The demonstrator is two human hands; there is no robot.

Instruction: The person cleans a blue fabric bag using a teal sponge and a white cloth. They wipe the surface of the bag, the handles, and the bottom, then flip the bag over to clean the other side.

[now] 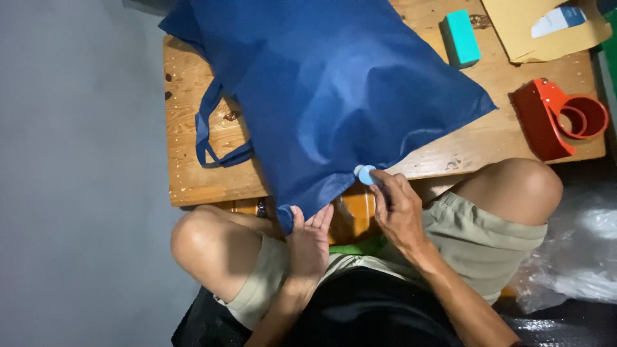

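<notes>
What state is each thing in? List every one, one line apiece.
Dark blue fabric tote bag: lying flat on the low wooden table, corner hanging over the near edge.
Left hand: gripping the bag's hanging corner.
Right hand: pinching a small round light-blue piece at the bag's edge.
Red tape dispenser: on its side, untouched.
Teal rectangular block: resting on the table.

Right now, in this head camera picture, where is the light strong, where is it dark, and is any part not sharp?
Head view: light falls evenly on the blue bag and wooden table; soft sheen on the bag's folds. The clear plastic sheet at lower right glares white. Below the table edge it is dark. The right hand and left hand look slightly soft.
</notes>
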